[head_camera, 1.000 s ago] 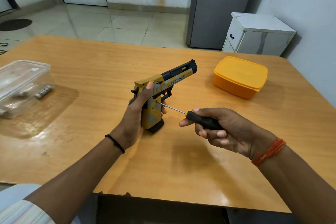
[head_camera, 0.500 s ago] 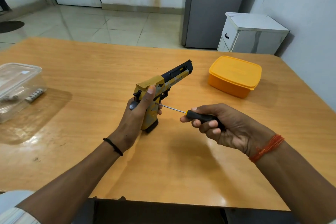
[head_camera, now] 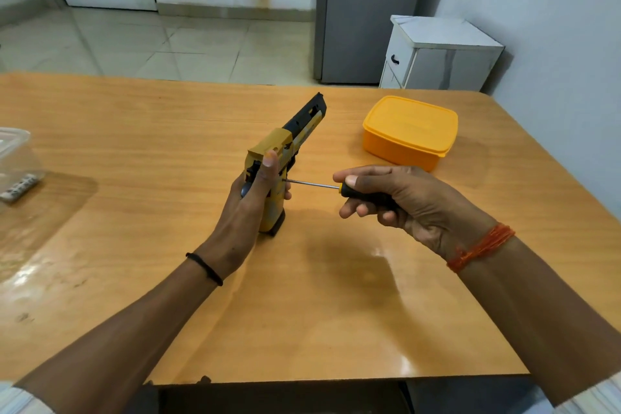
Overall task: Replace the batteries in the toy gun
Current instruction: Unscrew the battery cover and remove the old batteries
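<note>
One screw in hand, batteries not yet swapped.
My left hand grips the toy gun; my right hand holds the screwdriver against its grip.

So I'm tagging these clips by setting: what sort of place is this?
Probably a room in a home, perhaps a kitchen or dining area: a wooden table, a tiled floor, and what looks like a grey fridge beside a small white cabinet.
</note>
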